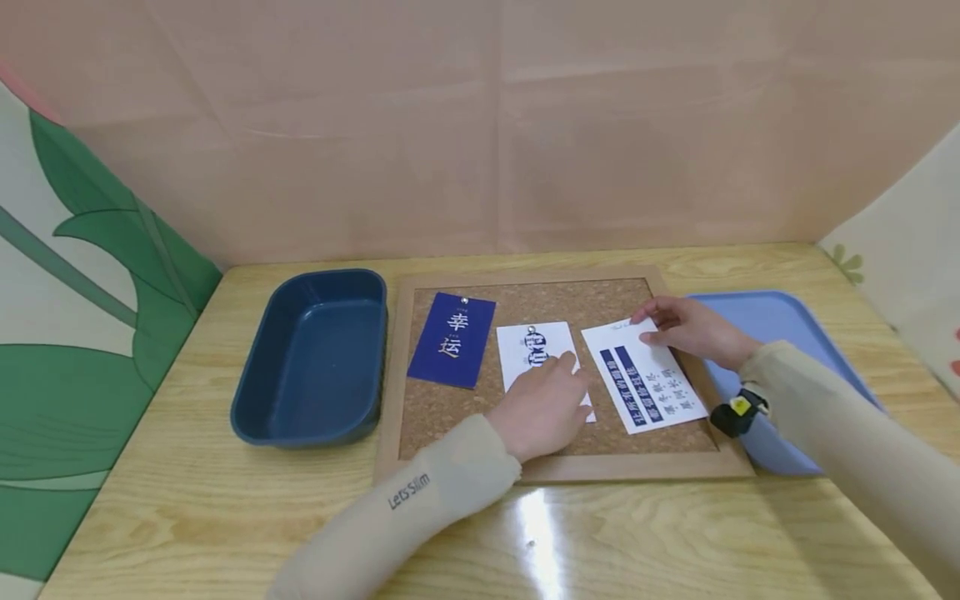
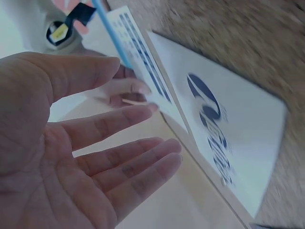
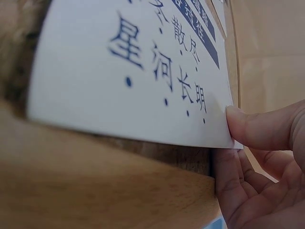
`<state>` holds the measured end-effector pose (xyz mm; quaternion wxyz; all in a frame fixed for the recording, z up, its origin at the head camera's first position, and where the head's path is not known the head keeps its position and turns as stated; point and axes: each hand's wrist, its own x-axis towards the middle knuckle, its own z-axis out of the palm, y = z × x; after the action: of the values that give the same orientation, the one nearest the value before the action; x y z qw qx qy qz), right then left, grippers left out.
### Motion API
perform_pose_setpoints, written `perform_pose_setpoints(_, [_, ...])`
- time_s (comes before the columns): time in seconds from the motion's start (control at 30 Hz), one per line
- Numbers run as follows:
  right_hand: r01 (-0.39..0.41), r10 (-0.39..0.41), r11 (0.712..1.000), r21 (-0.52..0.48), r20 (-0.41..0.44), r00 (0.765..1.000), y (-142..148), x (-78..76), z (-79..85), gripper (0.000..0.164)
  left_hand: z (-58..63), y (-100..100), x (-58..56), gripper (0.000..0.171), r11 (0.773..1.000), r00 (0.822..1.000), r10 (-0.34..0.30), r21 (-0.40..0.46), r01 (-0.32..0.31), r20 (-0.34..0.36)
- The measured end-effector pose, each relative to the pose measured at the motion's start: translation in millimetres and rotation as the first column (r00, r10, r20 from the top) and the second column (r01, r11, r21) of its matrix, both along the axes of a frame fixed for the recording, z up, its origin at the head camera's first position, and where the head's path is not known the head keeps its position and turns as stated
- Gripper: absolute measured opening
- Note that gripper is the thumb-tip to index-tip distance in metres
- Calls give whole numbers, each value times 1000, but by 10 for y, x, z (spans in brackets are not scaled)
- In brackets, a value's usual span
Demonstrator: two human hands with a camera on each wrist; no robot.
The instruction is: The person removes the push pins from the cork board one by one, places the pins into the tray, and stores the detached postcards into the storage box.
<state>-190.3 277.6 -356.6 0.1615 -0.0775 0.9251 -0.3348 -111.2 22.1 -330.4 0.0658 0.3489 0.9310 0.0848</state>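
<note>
My right hand (image 1: 693, 330) pinches the upper right edge of a white card (image 1: 651, 385) printed with dark blue characters, thumb on top and fingers beneath. This card lies over the right part of a wood-framed cork board (image 1: 446, 415). Over a second white card (image 1: 551, 332), in the middle of the board, is my left hand (image 1: 542, 410). In the left wrist view its fingers (image 2: 126, 164) are extended and spread, with nothing held. A pushpin (image 1: 531, 329) shows at that card's top. A dark blue card (image 1: 442, 354) at the left has its own pushpin (image 1: 464, 301).
A deep dark blue bin (image 1: 307, 375) stands left of the board on the wooden table (image 1: 195, 492). A light blue tray (image 1: 765, 321) lies on the right, partly under my right forearm. Behind the table hangs a pinkish sheet (image 1: 420, 150).
</note>
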Motion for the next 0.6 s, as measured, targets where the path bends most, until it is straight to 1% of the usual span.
perform_pose_setpoints(0.1, [-3, 3, 1000, -1, -1, 1000, -9, 10, 10, 30, 23, -90, 3, 35, 1000, 1000, 6, -13, -6, -14])
perform_pose_setpoints(0.4, [3, -3, 1000, 5, 11, 1000, -1, -10, -2, 30, 44, -280, -49, 34, 999, 999, 42, -3, -42, -28])
perform_pose_setpoints(0.6, [2, -2, 1000, 11, 11, 1000, 9, -14, -14, 31, 52, -411, -76, 34, 997, 996, 80, -2, -80, -35])
